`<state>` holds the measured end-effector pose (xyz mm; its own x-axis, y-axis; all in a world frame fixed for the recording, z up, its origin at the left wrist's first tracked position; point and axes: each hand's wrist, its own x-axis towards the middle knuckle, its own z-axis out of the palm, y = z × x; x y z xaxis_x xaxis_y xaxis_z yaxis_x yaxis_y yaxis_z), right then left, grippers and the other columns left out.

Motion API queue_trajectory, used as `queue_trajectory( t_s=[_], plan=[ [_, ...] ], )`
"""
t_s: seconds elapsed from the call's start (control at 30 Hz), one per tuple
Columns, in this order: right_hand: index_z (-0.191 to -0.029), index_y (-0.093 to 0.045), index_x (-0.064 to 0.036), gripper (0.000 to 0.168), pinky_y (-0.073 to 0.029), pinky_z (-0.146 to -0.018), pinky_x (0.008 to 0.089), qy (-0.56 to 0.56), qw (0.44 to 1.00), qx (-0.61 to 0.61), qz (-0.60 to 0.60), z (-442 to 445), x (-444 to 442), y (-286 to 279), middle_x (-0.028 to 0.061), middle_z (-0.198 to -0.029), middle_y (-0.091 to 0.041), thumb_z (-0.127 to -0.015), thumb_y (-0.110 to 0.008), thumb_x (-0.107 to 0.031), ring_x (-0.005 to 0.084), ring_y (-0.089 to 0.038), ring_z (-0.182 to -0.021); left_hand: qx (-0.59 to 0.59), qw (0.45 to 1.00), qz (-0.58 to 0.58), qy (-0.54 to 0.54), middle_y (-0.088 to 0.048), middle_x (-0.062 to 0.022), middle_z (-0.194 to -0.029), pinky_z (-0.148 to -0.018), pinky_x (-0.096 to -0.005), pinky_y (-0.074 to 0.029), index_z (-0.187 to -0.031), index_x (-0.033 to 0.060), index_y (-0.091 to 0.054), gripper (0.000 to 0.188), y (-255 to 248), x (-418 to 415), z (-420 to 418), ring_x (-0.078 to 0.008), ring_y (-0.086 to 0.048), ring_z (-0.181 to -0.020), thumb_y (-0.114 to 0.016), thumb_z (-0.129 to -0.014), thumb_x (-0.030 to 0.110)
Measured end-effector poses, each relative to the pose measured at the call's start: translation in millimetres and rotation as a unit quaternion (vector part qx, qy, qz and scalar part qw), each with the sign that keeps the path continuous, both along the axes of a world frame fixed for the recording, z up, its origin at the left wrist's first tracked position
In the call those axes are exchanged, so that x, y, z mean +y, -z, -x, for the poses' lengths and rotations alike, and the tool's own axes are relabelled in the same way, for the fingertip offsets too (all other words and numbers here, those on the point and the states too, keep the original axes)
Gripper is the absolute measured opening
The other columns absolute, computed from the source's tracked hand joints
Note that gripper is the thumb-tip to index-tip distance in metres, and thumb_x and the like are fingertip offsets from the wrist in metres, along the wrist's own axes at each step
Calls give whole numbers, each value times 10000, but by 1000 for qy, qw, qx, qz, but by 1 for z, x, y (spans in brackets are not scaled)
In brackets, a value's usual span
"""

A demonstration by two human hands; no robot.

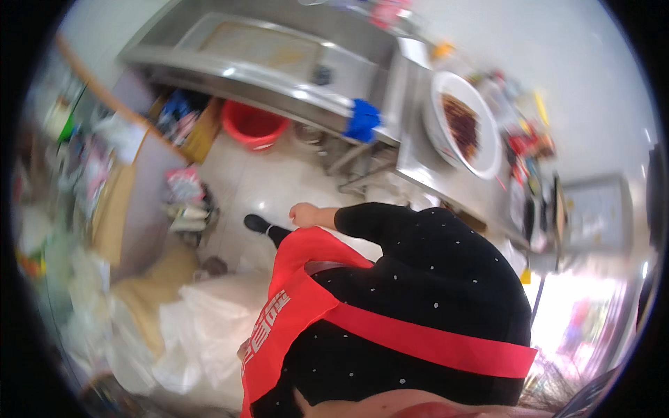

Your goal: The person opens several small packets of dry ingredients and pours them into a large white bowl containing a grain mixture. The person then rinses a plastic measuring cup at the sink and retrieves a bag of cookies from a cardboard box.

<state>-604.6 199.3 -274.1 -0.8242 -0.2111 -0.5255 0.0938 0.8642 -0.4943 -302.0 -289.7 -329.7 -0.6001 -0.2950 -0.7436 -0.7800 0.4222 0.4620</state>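
My right hand (304, 215) hangs beside the black polka-dot shirt (449, 261), above the tiled floor. Its fingers look curled, with nothing seen in them. Of my left hand (243, 350) only a small bit shows at the edge of the red apron (292, 308); the rest is hidden. A black shoe (256, 223) is near my right hand. Beyond it, a red plastic bucket (255, 141) stands on the floor, partly under a stainless steel sink (230, 62). A blue cloth (362, 121) hangs over the sink's edge.
On the steel table (444, 183) stands a white basin (488, 157) with reddish-brown food. Bottles and packets line the wall behind it. A cardboard box (204, 136) and a pink bag (184, 184) are on the floor. White plastic sheeting (209, 324) lies at lower left.
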Motion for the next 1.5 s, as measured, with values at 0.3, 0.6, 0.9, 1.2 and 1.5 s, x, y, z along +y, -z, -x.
queue_trajectory(
  t_s=[0.3,0.6,0.9,1.2,1.5],
  plan=[
    [-960,-659,-55,313,-471,-814,407,217,973,-66,-33,-308,128,-223,174,-934,-649,-720,-596,-247,320,-613,-900,240,920,138,276,-545,-198,-1173,-886,-315,-440,-1224,-68,-445,469,-121,19,104,-224,-554,-1037,-608,-807,71],
    [-1009,-636,-42,204,-500,-764,351,493,814,303,46,-232,331,-379,131,-1039,-632,-842,-547,-118,257,-624,-881,112,959,-187,181,-598,-131,-1060,-844,-311,-457,-1161,-17,-509,380,-183,232,155,-202,-576,-947,-631,-823,108],
    [-1020,-624,-61,292,-466,-833,368,234,799,532,-155,-22,684,-410,160,-990,-610,-730,-591,-49,316,-578,-937,-43,956,-122,262,-608,-128,-1046,-838,-310,-457,-1150,-4,-530,347,-192,393,54,-203,-582,-938,-621,-830,97],
    [-763,-623,-79,45,-478,-672,386,106,816,545,-164,5,688,-388,93,-809,-592,-723,-605,-87,295,-584,-788,-46,970,-61,230,-610,-135,-1044,-838,-317,-455,-1140,-6,-542,322,-264,448,12,-210,-584,-939,-604,-836,80],
    [-780,-600,-86,129,-488,-654,348,153,666,704,-193,-125,644,-491,45,-825,-609,-668,-659,-62,258,-590,-757,49,940,-64,332,-612,-141,-1042,-839,-324,-452,-1129,-8,-554,299,-271,467,105,-217,-586,-941,-588,-842,64]
  ],
)
